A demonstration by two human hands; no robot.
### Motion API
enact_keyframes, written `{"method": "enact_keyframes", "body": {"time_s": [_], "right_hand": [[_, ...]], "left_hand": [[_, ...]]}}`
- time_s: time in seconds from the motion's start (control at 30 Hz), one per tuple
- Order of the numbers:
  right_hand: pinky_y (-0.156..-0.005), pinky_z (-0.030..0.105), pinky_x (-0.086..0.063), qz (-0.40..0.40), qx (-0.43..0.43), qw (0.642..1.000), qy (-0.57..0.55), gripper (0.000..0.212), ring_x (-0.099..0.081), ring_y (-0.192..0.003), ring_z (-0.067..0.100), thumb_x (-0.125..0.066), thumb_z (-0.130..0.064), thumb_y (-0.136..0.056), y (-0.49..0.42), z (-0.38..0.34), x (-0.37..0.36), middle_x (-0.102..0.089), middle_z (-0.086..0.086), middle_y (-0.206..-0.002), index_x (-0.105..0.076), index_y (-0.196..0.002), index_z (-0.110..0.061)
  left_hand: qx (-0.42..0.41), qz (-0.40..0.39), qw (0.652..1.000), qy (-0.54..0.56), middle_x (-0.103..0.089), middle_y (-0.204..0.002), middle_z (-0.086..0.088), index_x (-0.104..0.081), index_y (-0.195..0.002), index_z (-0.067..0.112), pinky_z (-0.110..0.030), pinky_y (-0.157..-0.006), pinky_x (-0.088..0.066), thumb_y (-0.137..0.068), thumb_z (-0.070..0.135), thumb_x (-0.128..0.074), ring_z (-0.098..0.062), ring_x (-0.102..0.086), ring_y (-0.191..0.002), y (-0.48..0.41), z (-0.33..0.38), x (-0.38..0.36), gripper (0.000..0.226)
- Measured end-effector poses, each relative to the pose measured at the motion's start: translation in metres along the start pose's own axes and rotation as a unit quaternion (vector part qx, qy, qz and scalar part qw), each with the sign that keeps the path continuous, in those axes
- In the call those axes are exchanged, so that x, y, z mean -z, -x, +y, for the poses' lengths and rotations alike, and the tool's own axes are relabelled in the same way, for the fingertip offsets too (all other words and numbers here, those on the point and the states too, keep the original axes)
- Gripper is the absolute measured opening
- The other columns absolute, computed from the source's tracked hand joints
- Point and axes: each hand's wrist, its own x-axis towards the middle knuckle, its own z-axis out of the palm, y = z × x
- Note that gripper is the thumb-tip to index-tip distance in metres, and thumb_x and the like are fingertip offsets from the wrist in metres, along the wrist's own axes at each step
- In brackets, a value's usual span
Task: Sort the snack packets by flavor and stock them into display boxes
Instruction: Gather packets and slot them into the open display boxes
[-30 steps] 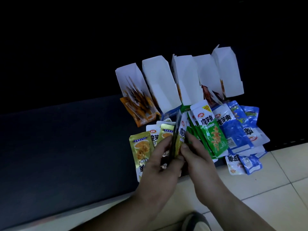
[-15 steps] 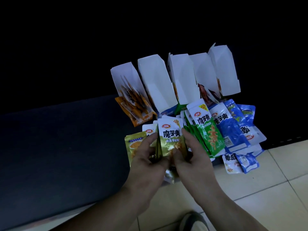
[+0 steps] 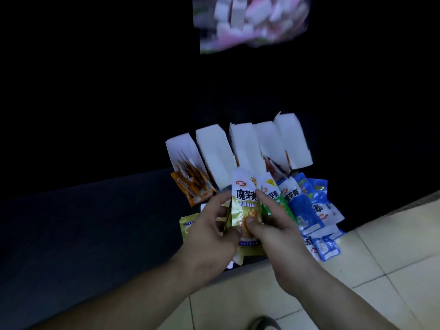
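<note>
Both hands hold a small stack of yellow-green snack packets (image 3: 245,206), the front one facing me. My left hand (image 3: 214,232) grips the stack's left edge, thumb low on the front. My right hand (image 3: 273,225) pinches its right side, thumb on the front and fingers behind. Behind stand several white display boxes (image 3: 214,153) in a row; the leftmost holds orange packets (image 3: 192,182). Green packets (image 3: 276,201) and blue packets (image 3: 302,203) lie in a pile to the right of the stack. Another yellow packet (image 3: 188,225) lies flat under my left hand.
Boxes and packets sit on a dark low surface (image 3: 83,234) whose edge meets a pale tiled floor (image 3: 381,270). A blurred pink and white bag (image 3: 250,20) shows at the top. The toe of a shoe (image 3: 264,323) is at the bottom edge.
The stack turned from edge-on to face me and now sits higher, in front of the boxes. The camera tilted up, so the pink bag came into view.
</note>
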Motion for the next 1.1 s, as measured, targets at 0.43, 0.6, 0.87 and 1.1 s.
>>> {"method": "enact_keyframes", "body": {"time_s": [0.43, 0.6, 0.87, 1.1], "right_hand": [[-0.068, 0.02, -0.054, -0.023, 0.017, 0.998, 0.05, 0.049, -0.071, -0.095, 0.011, -0.053, -0.007, -0.101, 0.07, -0.111, 0.044, -0.073, -0.01, -0.111, -0.06, -0.128, -0.047], [-0.089, 0.043, -0.061, -0.032, -0.018, 0.999, 0.024, 0.047, -0.071, -0.092, 0.018, -0.055, -0.01, -0.101, 0.039, -0.112, 0.048, -0.07, -0.001, -0.123, -0.063, -0.132, -0.045], [-0.08, 0.043, -0.062, -0.021, 0.006, 0.997, -0.074, 0.044, -0.073, -0.086, 0.022, -0.064, -0.001, -0.096, -0.077, -0.089, 0.096, -0.075, 0.007, -0.108, -0.072, -0.122, -0.037], [-0.071, 0.039, -0.064, 0.049, 0.051, 0.993, -0.094, 0.028, -0.076, -0.079, 0.016, -0.072, -0.011, -0.095, -0.145, -0.054, 0.121, -0.075, 0.005, -0.113, -0.074, -0.115, -0.031]], "left_hand": [[-0.028, -0.043, 0.995, -0.085, -0.078, -0.104, 0.014, -0.034, -0.152, 0.053, -0.038, -0.069, -0.063, -0.088, 0.0, -0.061, -0.027, -0.077, -0.083, 0.055, 0.112, -0.035, 0.087], [-0.013, -0.009, 0.994, -0.109, -0.061, -0.134, 0.014, -0.015, -0.159, 0.052, -0.05, -0.074, -0.065, -0.092, 0.006, -0.063, -0.028, -0.077, -0.088, 0.038, 0.118, -0.051, 0.093], [-0.031, 0.017, 0.994, -0.101, -0.067, -0.119, 0.015, -0.038, -0.151, 0.024, -0.031, -0.082, -0.061, -0.095, 0.005, -0.068, -0.006, -0.068, -0.096, -0.061, 0.101, -0.104, 0.067], [0.003, 0.023, 0.999, -0.035, -0.075, -0.093, 0.01, -0.058, -0.103, 0.038, -0.045, -0.06, -0.064, -0.091, -0.014, -0.064, -0.018, -0.078, -0.074, -0.14, 0.072, -0.151, 0.054]]}}
